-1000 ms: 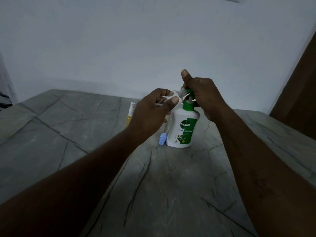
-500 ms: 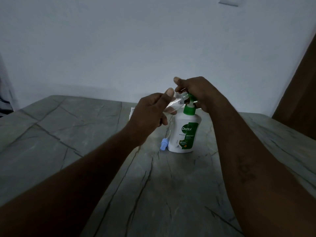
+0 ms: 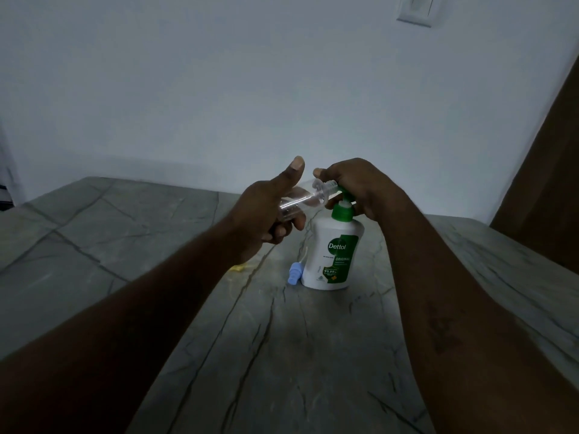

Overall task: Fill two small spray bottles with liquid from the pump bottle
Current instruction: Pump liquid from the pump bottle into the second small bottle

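Spray bottle (image 3: 300, 203) first: which hand has it?

It's in the left hand (image 3: 266, 214). The fingers are curled round the clear body and the thumb sticks straight up. The bottle is tipped almost flat, with its open neck pointing right.

Pointing at what?

At the green pump head (image 3: 341, 211) of the pump bottle (image 3: 335, 252). The neck sits right at the spout. I cannot tell whether they touch, because the fingers cover that spot.

And the right hand (image 3: 360, 186)?

It arches over the pump head from the right, fingers curled down round it in a grip. The thumb tip reaches toward the spray bottle's neck.

Is anything inside the small bottle?

It is too dim and too clear to tell.

Where does the pump bottle stand?

Upright on the grey veined table (image 3: 282, 355), toward the far side and under both hands. It is white with a green label.

What lies around it?

A blue spray cap (image 3: 294, 274) lies on the table just left of its base, with a thin tube rising from it. Further left, a bit of something yellow (image 3: 238, 268) shows under the left forearm, mostly hidden.

And beyond the table?

A pale wall (image 3: 219, 89) with a switch plate (image 3: 418, 9) high on the right, and a brown panel (image 3: 557, 183) at the right edge.
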Demonstrator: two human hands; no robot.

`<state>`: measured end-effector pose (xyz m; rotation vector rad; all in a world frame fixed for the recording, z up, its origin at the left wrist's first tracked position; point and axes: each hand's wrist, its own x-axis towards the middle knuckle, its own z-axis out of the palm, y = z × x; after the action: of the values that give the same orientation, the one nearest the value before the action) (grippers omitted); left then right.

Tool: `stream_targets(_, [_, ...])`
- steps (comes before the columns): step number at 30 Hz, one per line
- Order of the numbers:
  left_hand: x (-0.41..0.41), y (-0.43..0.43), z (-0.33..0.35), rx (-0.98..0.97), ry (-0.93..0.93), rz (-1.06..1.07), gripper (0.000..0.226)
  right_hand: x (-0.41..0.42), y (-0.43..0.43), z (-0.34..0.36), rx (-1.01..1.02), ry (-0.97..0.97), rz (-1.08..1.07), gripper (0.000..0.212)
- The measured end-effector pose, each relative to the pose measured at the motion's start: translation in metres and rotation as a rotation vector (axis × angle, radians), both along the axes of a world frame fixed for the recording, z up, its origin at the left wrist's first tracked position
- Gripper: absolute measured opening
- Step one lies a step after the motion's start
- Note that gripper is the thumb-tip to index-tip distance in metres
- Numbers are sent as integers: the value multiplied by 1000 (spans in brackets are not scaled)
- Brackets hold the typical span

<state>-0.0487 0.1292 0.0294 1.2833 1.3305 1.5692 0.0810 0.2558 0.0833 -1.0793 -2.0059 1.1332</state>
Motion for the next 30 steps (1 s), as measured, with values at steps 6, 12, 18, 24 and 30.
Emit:
stream_targets(6, [2, 7, -11, -54, -179, -121, 87, -1, 1, -7, -40, 18, -9, 14])
stream_targets(12, [10, 8, -15, -67, -220, -179, 73, 0, 5, -5, 76, -86, -7, 22])
stream_targets(18, [11, 11, -18, -92, -300, -233, 46, 2, 5, 0, 159, -38, -38, 24])
stream_targets(24, [8, 12, -20, -92, -316, -250, 45, 0, 5, -1, 97, -35, -34, 15])
stream_targets(30, [9, 12, -22, -108, -325, -213, 45, -1, 4, -6, 64, -52, -20, 19])
